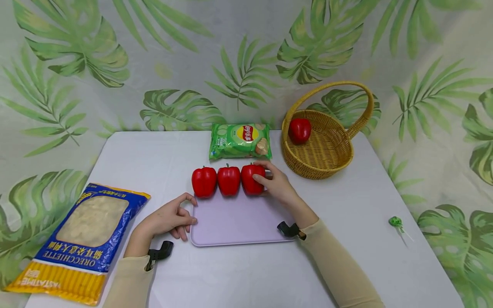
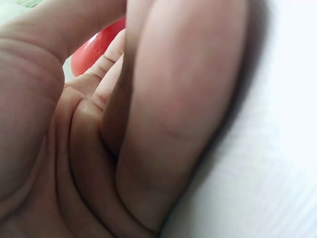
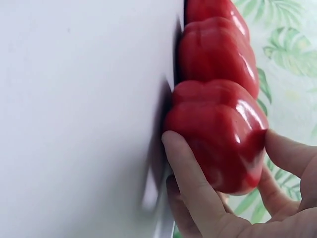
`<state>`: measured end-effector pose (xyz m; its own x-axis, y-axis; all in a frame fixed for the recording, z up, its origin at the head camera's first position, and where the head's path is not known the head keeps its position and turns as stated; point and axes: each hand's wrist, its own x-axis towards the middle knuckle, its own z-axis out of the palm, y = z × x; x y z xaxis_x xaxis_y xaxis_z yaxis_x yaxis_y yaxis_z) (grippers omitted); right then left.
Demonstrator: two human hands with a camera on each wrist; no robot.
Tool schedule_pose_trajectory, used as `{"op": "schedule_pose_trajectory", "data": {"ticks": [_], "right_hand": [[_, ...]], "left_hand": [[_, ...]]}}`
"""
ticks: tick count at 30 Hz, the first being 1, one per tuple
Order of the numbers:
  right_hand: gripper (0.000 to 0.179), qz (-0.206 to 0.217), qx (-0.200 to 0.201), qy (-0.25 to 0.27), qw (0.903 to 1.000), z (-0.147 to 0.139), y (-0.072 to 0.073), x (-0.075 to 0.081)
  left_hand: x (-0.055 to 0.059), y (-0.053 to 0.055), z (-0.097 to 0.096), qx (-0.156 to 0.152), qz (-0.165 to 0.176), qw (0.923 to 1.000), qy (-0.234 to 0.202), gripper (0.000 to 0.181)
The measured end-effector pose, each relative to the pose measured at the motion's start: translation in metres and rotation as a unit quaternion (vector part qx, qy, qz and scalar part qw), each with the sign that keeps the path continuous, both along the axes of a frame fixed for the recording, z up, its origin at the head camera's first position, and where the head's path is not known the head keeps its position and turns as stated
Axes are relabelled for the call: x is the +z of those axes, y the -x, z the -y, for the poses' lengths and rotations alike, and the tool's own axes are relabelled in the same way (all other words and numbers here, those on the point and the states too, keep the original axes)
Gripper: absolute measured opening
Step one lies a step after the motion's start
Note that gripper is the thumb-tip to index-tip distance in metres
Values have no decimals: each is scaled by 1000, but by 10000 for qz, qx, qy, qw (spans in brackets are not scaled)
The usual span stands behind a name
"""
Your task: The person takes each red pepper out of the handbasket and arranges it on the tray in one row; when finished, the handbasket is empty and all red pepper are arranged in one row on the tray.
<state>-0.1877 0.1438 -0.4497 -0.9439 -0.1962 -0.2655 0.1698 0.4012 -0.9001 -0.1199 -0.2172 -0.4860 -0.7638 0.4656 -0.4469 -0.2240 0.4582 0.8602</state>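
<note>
Three red bell peppers stand in a row along the far edge of a pale lilac tray (image 1: 239, 222): a left one (image 1: 204, 182), a middle one (image 1: 229, 181) and a right one (image 1: 252, 182). My right hand (image 1: 279, 184) grips the right bell pepper (image 3: 218, 134), thumb and fingers on its sides, in the right wrist view too. At the tray's left rim my left hand (image 1: 173, 218) holds the edge with bent fingers and thumb. In the left wrist view that hand (image 2: 163, 114) fills most of the picture, its fingers curled, hiding the tray; a bit of red pepper (image 2: 91, 54) shows behind.
Behind the tray lies a green chip bag (image 1: 240, 141). A wicker basket (image 1: 319, 162) with a tall handle stands at the back right, another red bell pepper (image 1: 299, 131) inside. A blue and yellow pasta bag (image 1: 84, 244) lies left, a green lollipop (image 1: 395, 221) right.
</note>
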Motion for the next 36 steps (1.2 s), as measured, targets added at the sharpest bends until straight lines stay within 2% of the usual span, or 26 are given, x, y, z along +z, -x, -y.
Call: {"op": "schedule_pose_trajectory", "data": {"ticks": [6,13,22,28,36], "right_hand": [[51,-143,-72,-215,9996,7,-1,-2],[53,-277,-71,-206,9994,12,-2,-4],[61,-293,76,-279,9991,1,-1,-3],[63,-243,60,194,9995,-16,0,10],[62,-708,-389,336,9962,-47,3,40]], "left_hand": [[0,0,1,2,-25,10000,21,51],[1,0,2,10,-56,10000,30,51],[0,0,0,12,-21,10000,23,51],[1,0,0,11,-40,10000,36,51],[1,-1,0,-14,-63,10000,42,51]]}}
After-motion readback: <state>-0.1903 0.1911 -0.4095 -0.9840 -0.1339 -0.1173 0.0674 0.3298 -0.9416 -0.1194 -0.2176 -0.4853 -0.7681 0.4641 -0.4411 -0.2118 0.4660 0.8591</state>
